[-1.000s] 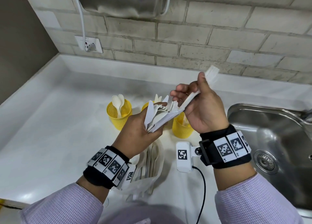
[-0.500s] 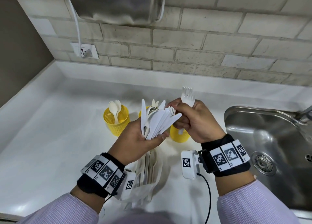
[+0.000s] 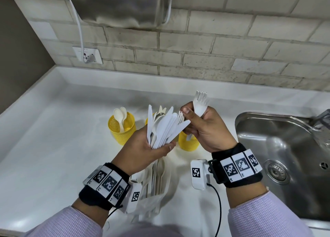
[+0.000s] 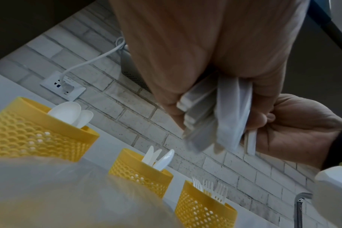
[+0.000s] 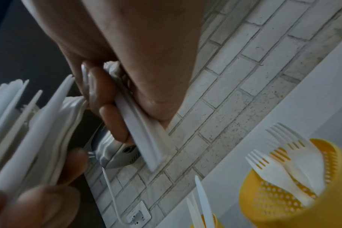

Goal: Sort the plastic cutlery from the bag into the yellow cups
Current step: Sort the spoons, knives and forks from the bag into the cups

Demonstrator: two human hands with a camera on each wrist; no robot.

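Right hand [image 3: 205, 129] now has a fork [image 3: 200, 103] pulled clear of the cutlery bunch [image 3: 164, 127], fingers clenched round it. Left hand [image 3: 142, 152] grips the rest. Fork cup [image 3: 187, 143] sits at 6 o'clock below it, so probably drops in next.
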